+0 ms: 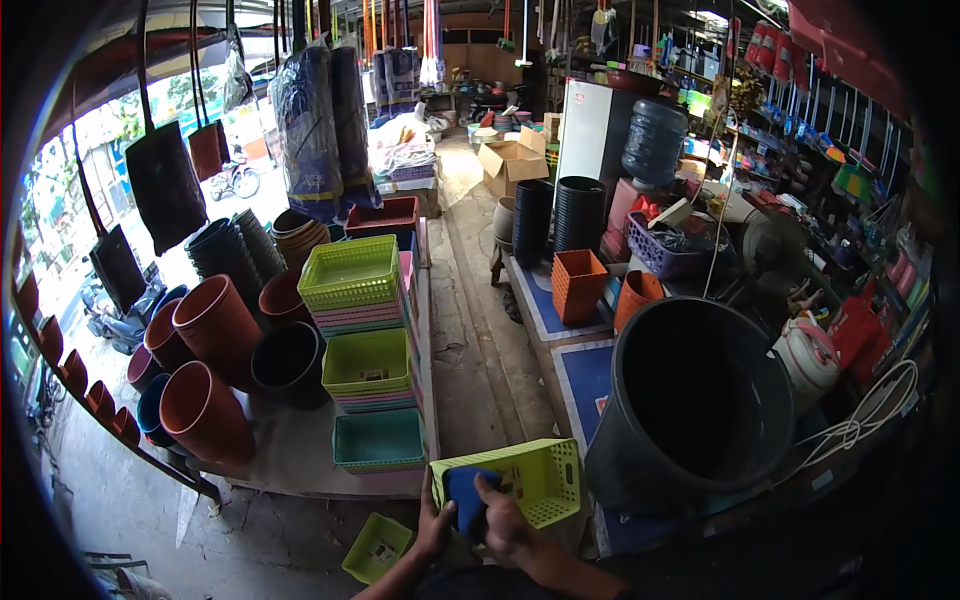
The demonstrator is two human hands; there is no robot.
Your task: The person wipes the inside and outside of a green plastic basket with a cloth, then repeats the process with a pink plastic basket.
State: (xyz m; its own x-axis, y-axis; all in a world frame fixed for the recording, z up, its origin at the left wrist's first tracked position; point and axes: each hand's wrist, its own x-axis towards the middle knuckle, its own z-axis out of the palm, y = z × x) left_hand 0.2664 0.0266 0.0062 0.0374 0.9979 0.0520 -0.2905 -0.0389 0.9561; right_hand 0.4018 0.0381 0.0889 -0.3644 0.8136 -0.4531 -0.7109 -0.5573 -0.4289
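Lime basket [545, 490]: held at 6 o'clock from mid-view, tipped over with mouth turned toward the wearer; thin plastic, end wall punched with rows of small holes.
Left hand [436, 530]: gripping the basket's left end, thumb at the cloth.
Right hand [508, 525]: pinching the blue cloth [463, 500], soft and folded, against the basket.
Basket's right end: just beside the black tub [635, 450] at 4 o'clock in this view; cannot tell the gap in depth.
Aisle floor [480, 390]: narrow, worn concrete, running from 6 toward 12, open between table and platform.
Table [290, 440]: flat, pale, near edge at 8 o'clock, bare strip along the front.
Platform [585, 375]: blue-topped with a white border, left edge at 5 to 4 o'clock.
Basket stacks [350, 270]: at 9 to 8 o'clock, rectangular, lattice-walled, close to the table's aisle edge.
Terracotta-coloured pots [200, 410]: at 8 o'clock, smooth, round, tapered.
Floor basket [365, 550]: lime, perforated, lying between 6 and 7 o'clock.
Cardboard box [515, 165]: at 12 to 1, flaps spread, beside the aisle.
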